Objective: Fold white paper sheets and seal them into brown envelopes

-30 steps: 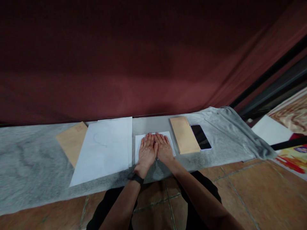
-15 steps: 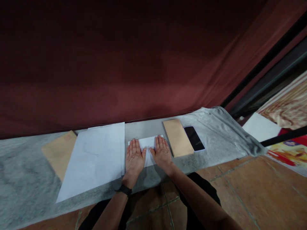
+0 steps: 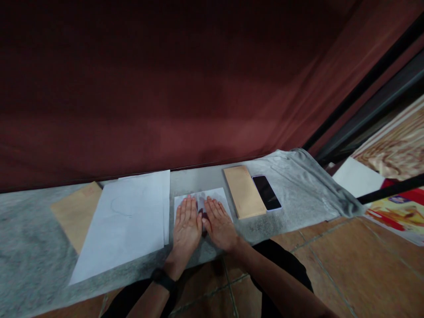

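Note:
A small folded white paper (image 3: 212, 198) lies on the grey cloth (image 3: 298, 185) in front of me. My left hand (image 3: 187, 225) rests flat on its left part, fingers stretched out. Beside it my right hand (image 3: 218, 224) lies flat on the paper's near right part, fingers straight and close together. The two hands almost touch at the thumbs. A black band is on my left wrist. Neither hand holds anything.
Large white sheets (image 3: 129, 221) lie left of the hands, over a brown envelope (image 3: 75, 213). Another brown envelope (image 3: 243, 191) and a dark phone (image 3: 266, 192) lie to the right. A dark red curtain (image 3: 165, 88) hangs behind. Tiled floor (image 3: 347, 265) lies in front.
The hands spread apart across the folded paper half a second ago and have now come back together, lower on the sheet. The view shifted slightly.

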`<state>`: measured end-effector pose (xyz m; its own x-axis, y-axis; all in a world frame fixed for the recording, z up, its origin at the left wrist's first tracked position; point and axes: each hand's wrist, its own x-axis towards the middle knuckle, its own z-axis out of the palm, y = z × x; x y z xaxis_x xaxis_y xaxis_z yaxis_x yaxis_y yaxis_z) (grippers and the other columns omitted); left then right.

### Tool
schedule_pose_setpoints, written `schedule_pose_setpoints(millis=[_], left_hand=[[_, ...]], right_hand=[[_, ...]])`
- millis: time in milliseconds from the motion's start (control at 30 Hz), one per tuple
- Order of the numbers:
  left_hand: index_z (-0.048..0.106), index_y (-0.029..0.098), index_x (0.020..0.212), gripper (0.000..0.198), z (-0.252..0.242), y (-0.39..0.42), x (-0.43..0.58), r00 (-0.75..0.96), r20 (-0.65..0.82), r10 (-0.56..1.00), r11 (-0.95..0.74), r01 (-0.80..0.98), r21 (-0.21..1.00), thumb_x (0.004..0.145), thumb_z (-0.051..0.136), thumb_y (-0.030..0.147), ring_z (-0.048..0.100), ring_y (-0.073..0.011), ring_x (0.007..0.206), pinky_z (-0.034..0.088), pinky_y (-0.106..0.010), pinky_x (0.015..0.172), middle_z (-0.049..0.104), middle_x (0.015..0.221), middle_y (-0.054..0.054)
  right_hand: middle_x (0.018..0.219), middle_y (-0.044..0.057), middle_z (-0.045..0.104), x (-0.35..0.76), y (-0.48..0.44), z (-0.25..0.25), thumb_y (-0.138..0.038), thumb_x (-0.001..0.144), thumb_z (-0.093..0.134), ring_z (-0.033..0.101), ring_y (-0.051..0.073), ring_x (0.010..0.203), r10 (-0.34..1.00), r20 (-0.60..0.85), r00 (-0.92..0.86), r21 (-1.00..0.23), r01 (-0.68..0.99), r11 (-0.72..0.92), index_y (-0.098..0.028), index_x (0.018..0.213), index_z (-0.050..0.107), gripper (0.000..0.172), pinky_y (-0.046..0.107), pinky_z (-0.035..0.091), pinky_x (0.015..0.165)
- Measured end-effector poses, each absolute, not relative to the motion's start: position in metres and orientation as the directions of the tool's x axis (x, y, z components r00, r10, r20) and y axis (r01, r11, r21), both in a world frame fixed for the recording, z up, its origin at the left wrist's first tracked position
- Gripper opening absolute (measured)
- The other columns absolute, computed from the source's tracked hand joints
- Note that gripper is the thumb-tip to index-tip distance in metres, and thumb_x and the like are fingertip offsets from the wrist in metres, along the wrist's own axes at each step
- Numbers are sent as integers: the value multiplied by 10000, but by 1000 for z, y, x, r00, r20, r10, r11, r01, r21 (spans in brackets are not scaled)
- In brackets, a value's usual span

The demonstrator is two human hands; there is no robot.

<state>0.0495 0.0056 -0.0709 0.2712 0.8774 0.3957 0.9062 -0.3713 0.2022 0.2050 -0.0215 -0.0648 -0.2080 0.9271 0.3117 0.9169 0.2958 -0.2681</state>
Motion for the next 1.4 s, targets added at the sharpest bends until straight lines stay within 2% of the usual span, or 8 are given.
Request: schedule_pose_setpoints(millis=[133, 433, 633, 800, 1033, 1100, 1200, 1400], left_hand=[[324, 49, 1545, 568, -75, -4, 52, 371, 334, 867, -447, 874, 189, 1001, 294, 212, 240, -269, 1527, 291, -500, 1228, 357, 1601, -191], [297, -1, 1538, 631, -76, -2, 35, 237, 348, 907, -325, 919, 222, 1035, 291, 379, 273, -355, 1506, 331, -576, 1181, 367, 1568, -277], [269, 16, 1555, 656, -76, -7, 29, 197, 388, 901, -297, 930, 218, 1042, 273, 425, 317, -368, 1488, 350, -584, 1167, 379, 1556, -290], [243, 38, 1570, 656, -71, -9, 30, 192, 413, 890, -304, 926, 225, 1036, 297, 415, 302, -359, 1496, 313, -587, 1191, 356, 1580, -264], [211, 88, 1591, 633, -75, -17, 45, 385, 323, 865, -463, 860, 216, 989, 328, 240, 287, -275, 1512, 326, -506, 1214, 343, 1612, -179], [225, 74, 1585, 637, -79, -18, 46, 369, 324, 871, -447, 868, 215, 980, 341, 238, 282, -289, 1512, 332, -525, 1205, 335, 1611, -195], [263, 60, 1569, 636, -82, -14, 44, 317, 348, 882, -406, 886, 222, 1002, 359, 333, 284, -317, 1509, 340, -546, 1193, 348, 1599, -217], [317, 39, 1544, 633, -80, 0, 40, 247, 353, 902, -344, 907, 243, 1024, 323, 400, 295, -320, 1505, 295, -523, 1220, 357, 1589, -236]], right_hand=[[1603, 137, 373, 203, -27, -67, -386, 1065, 339, 307, 222, 1503, 921, 290, -261, -267, 901, 340, -75, 1536, 369, 565, 432, 293, 1235], [1606, 213, 333, 216, -29, -75, -506, 1026, 408, 305, 307, 1497, 958, 264, -109, -209, 963, 168, -20, 1557, 297, 727, 468, 301, 1212], [1595, 230, 344, 221, -34, -79, -547, 1019, 397, 334, 324, 1482, 950, 307, -61, -214, 968, 132, -24, 1560, 286, 761, 485, 313, 1198], [1593, 209, 358, 221, -33, -78, -467, 1033, 403, 335, 313, 1484, 945, 325, -37, -234, 965, 118, -47, 1573, 272, 696, 489, 303, 1208], [1609, 119, 367, 206, -28, -70, -392, 1065, 334, 323, 220, 1497, 917, 294, -269, -277, 894, 352, -110, 1569, 306, 579, 436, 310, 1228], [1606, 133, 368, 205, -27, -72, -406, 1057, 363, 322, 230, 1497, 918, 303, -256, -266, 902, 339, -104, 1566, 312, 594, 450, 317, 1226], [1604, 150, 364, 209, -20, -75, -405, 1045, 399, 323, 248, 1496, 927, 317, -202, -236, 930, 283, -96, 1569, 307, 615, 458, 318, 1224], [1606, 176, 343, 219, -5, -78, -355, 1057, 375, 313, 262, 1501, 941, 318, -114, -216, 958, 189, -70, 1577, 270, 602, 462, 311, 1214]])
